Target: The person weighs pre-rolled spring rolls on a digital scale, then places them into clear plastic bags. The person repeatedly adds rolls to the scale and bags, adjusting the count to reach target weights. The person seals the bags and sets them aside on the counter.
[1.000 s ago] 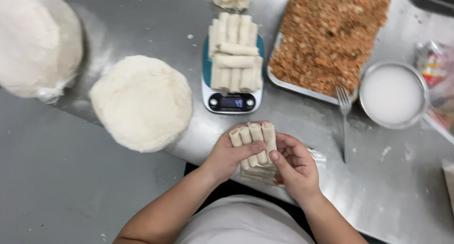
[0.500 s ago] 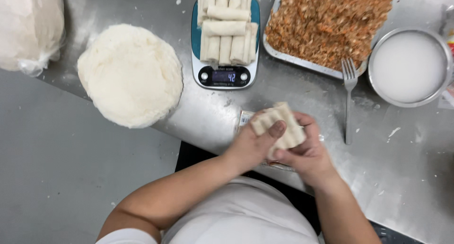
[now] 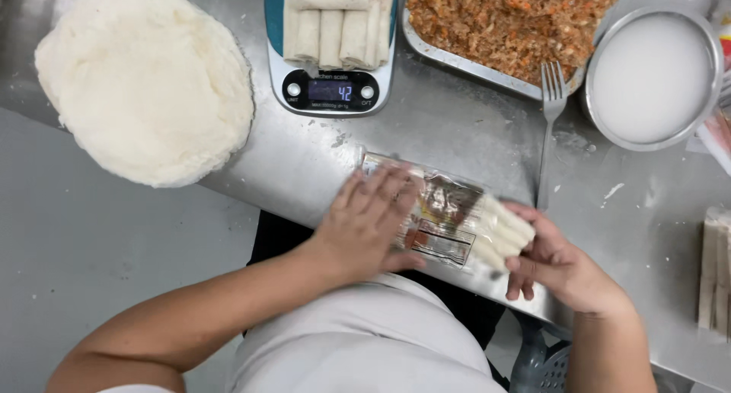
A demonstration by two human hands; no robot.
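Observation:
A clear printed plastic bag lies flat at the near edge of the steel table. Several pale rolled wrappers sit inside its right end. My left hand lies flat, fingers spread, on the bag's left part and holds nothing. My right hand cups the right end of the bag, its fingers against the rolls.
A kitchen scale carrying several rolls stands at top centre. A round stack of white wrappers is at left. At top right are a tray of minced filling, a fork and a bowl of white liquid. More rolls lie at far right.
The bundle of rolls that both hands held above the table edge now lies in the bag on the table. My left hand has flattened on the bag.

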